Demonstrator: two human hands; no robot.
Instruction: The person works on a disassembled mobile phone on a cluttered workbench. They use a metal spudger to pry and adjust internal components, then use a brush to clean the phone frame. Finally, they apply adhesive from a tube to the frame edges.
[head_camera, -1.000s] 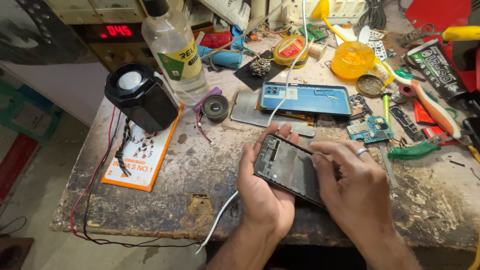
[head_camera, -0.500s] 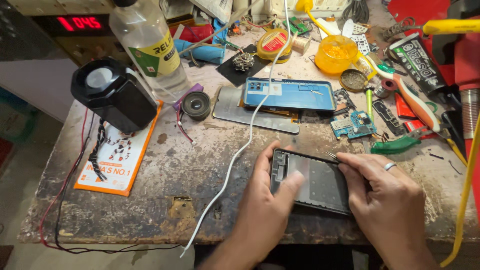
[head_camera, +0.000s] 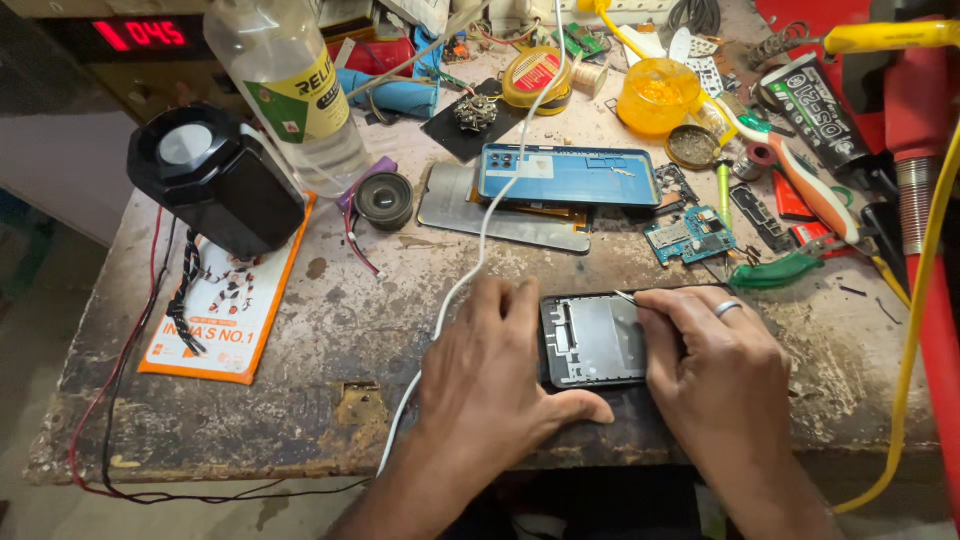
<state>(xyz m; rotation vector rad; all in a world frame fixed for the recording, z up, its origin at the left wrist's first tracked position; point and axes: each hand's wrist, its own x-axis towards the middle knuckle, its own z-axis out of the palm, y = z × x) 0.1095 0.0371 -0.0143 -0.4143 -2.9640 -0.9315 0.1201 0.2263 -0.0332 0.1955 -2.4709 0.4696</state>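
Hands both on opened black phone frame (head_camera: 595, 340) lying flat near the front edge of the worn table (head_camera: 400, 300). Left hand (head_camera: 490, 380) presses the frame's left side, fingers over its edge and thumb stretched along the bottom edge, steadying it rather than closed around it. Right hand (head_camera: 720, 370), ring on one finger, pinches thin metal tweezers (head_camera: 628, 296) with the tip at the frame's upper right area; grip closed on the tool. White cable (head_camera: 480, 230) runs down the table and passes just left of the left hand. Behind the frame: blue phone back cover (head_camera: 570, 175) on a grey metal plate (head_camera: 470, 205), small circuit board (head_camera: 690, 235) to its right. Black speaker box (head_camera: 215, 180) and clear plastic bottle (head_camera: 295, 90) far left, orange leaflet (head_camera: 235, 320) under the speaker box. Yellow plastic cup (head_camera: 655, 95) at the back.
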